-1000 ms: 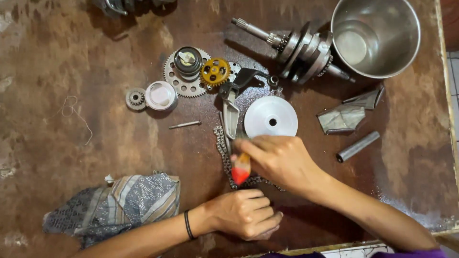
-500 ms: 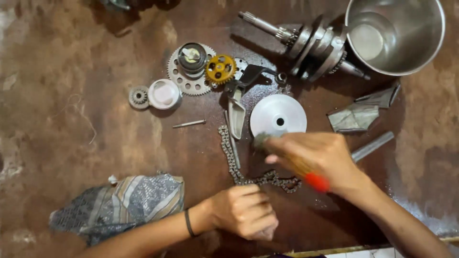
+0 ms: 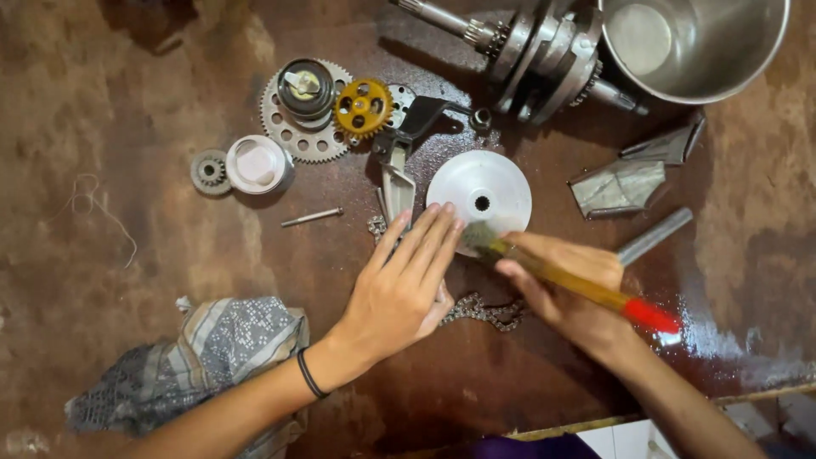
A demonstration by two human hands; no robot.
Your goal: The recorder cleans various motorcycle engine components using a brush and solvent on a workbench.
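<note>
I saw the right hand [image 3: 569, 293] gripping a brush [image 3: 561, 274] at the white disc [image 3: 480, 197]. The left hand [image 3: 399, 285] lay open-fingered on the chain [image 3: 484, 310]; cleaning looked unfinished, other parts waiting farther off.

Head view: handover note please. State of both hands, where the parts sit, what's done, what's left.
Left hand: flat, fingers over the chain beside the white disc.
Right hand: grip shut on a brush, bristles at the disc's lower edge.
Gears, crankshaft and steel bowl lie at the far side; rag near left.
Done: parts laid out.
Left: likely more brushing; how clean the chain is cannot be told.

Head camera — close, straight down.
</note>
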